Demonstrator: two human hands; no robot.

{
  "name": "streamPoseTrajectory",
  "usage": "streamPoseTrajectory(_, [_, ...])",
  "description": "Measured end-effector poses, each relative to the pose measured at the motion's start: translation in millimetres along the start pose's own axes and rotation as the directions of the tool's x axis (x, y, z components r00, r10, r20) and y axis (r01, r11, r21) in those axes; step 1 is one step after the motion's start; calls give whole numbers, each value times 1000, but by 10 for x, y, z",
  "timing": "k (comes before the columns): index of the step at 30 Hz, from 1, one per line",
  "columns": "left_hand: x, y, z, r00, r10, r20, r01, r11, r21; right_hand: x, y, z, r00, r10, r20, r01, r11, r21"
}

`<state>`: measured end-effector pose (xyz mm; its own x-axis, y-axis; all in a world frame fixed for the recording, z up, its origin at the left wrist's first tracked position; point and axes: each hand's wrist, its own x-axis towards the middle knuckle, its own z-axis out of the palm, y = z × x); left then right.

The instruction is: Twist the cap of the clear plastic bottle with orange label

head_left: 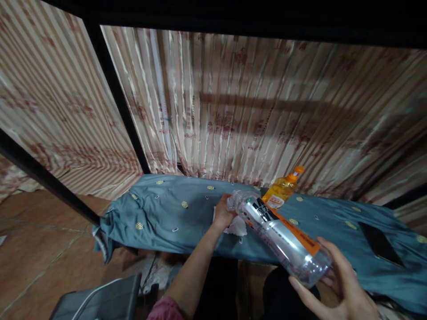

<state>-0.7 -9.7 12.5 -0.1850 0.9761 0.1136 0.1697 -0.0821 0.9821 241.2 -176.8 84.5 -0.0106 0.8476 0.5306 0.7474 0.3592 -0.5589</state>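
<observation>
A clear plastic bottle with a silver, black and orange label is held tilted in front of me, its neck toward the upper left and its base toward the lower right. My left hand is closed at the neck end, its fingertips partly hidden behind the bottle. Around the base, my right hand curves with thumb and fingers on either side. Crumpled white tissue shows just below the neck, by my left hand. Past the bottle stands a pump bottle of yellow liquid with an orange top.
A teal cloth with yellow prints covers the long narrow surface. At the right lies a black phone. Patterned curtains hang behind a black metal frame. A dark box-like object with a white cable stands at lower left.
</observation>
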Motion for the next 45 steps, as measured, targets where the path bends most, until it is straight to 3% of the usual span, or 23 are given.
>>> streamPoseTrajectory(19, [-6,17,-1,1000,0,7,0,998,60,-98,-2,37,992,123,9,-124,990,65])
streamPoseTrajectory(35, [-6,-23,7,1000,29,-12,-28,998,51,-154,-52,65,959,284,-17,-282,955,91])
streamPoseTrajectory(45, [-27,43,6,1000,22,-15,-22,1000,19,-188,74,135,972,224,-67,-209,960,188])
